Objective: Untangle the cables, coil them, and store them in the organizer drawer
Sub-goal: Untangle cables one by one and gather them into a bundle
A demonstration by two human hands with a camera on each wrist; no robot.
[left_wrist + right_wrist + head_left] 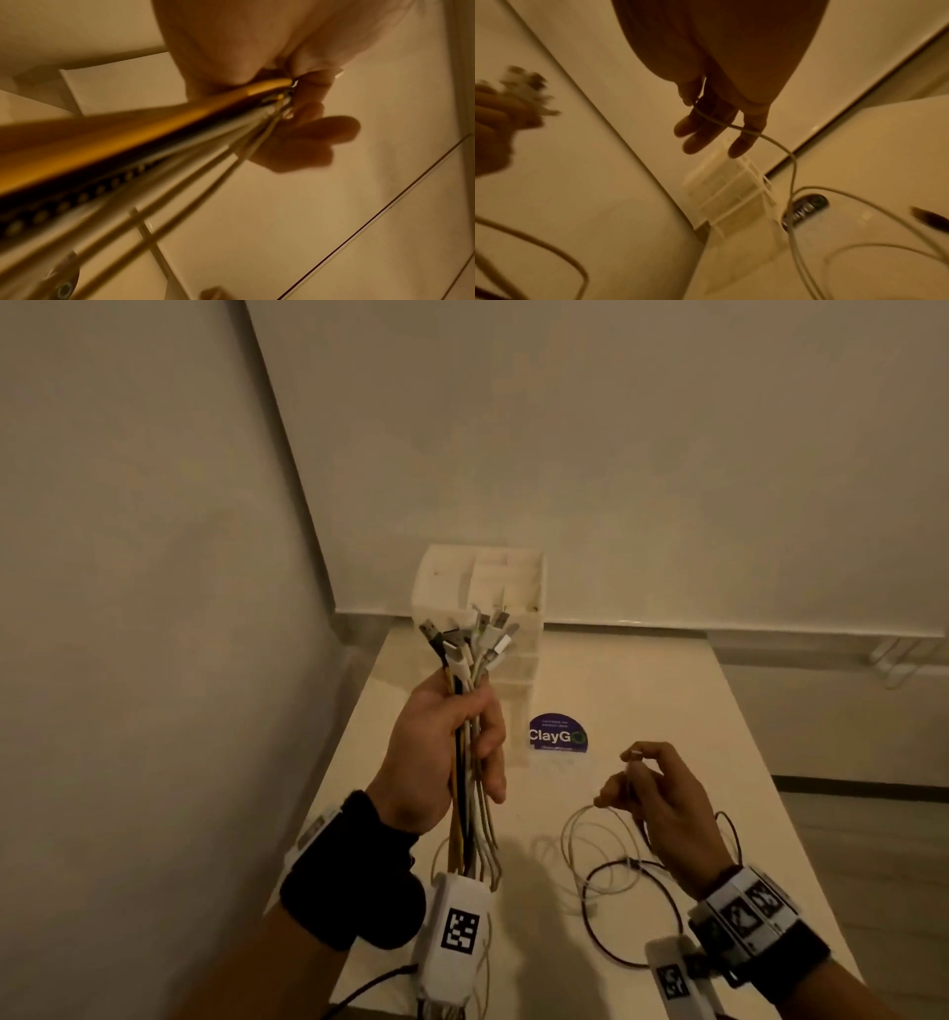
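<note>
Above the table (pixel 642 690) in the head view, the left hand (pixel 447 752) clenches a bundle of cables (pixel 470 711) upright, plug ends fanned above its fist, likely to keep them sorted; the organizer (pixel 482 588) stands just beyond it. The right hand (pixel 662 798) pinches one white cable (pixel 585 834), whose loops trail below onto the table. In the left wrist view, curled fingers (pixel 308 132) wrap the strands. In the right wrist view, the cable drapes across loosely bent fingers (pixel 706 130).

White surface (pixel 642 690) in a room corner, dim warm light. Plain pale walls (pixel 616 428) behind and left of it. Baseboard (pixel 770 629) along back wall; grey floor (pixel 873 737) right of it.
</note>
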